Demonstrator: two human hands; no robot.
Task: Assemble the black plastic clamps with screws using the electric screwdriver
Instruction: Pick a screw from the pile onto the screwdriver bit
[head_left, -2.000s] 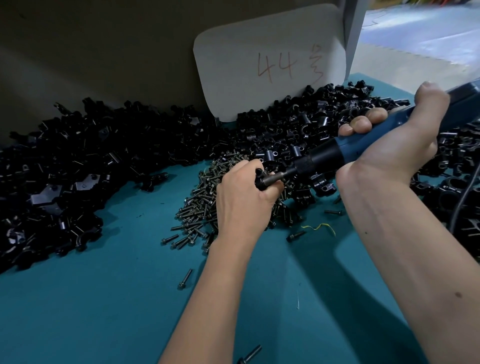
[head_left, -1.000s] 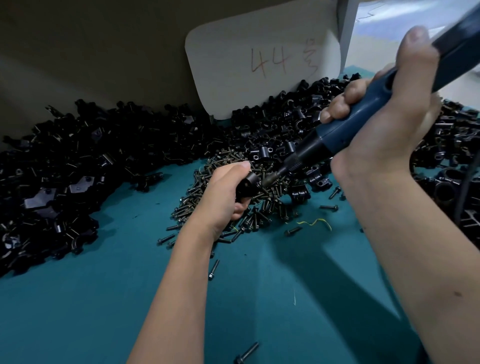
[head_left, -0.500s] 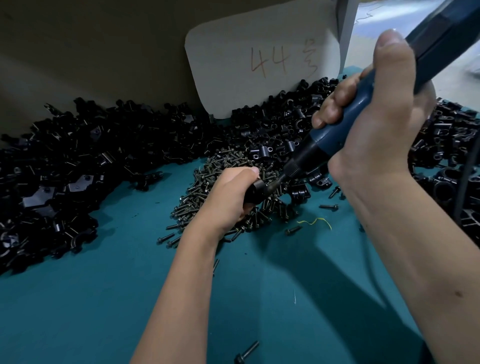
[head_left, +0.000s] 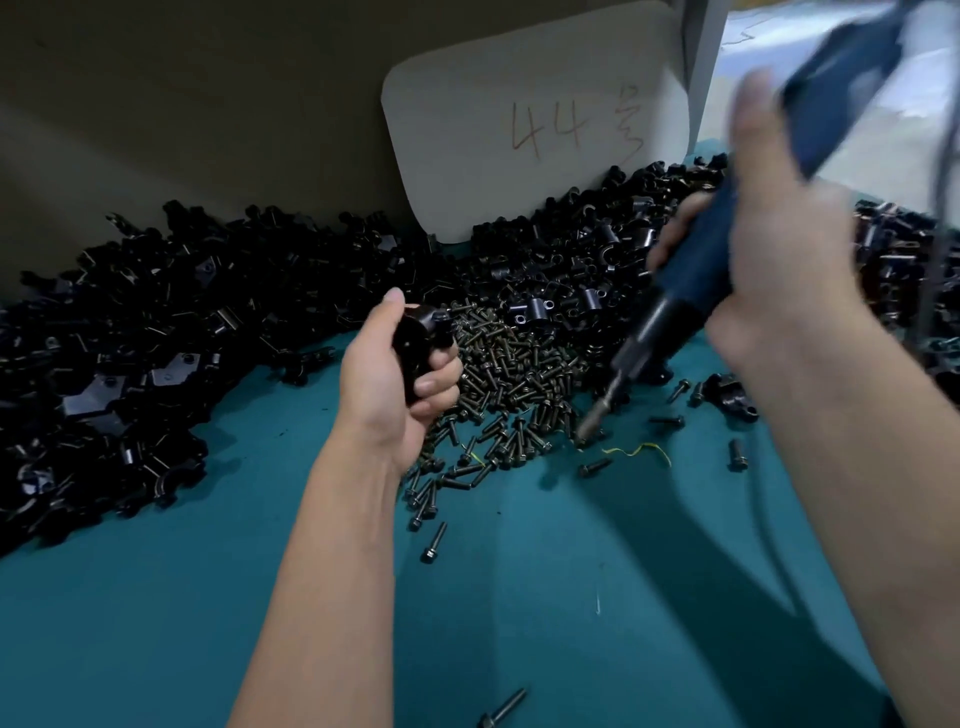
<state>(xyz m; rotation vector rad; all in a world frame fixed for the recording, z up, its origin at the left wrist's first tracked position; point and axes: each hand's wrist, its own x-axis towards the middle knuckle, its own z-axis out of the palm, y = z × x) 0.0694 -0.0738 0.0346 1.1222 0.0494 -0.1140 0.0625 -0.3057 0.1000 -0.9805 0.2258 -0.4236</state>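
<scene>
My left hand grips a black plastic clamp above the left edge of the screw pile. My right hand, blurred by motion, holds the blue electric screwdriver tilted down to the left. Its bit tip touches the screws at the pile's near right edge, well apart from the clamp. Loose dark screws lie heaped on the teal table between my hands.
Big heaps of black clamps run along the back and right of the teal table. A white card marked 44 leans on the back wall. Stray screws and a yellow thread lie near me.
The screwdriver bit has left the clamp and swung down right onto the screw pile. My left hand has drawn the clamp back to the left and turned it.
</scene>
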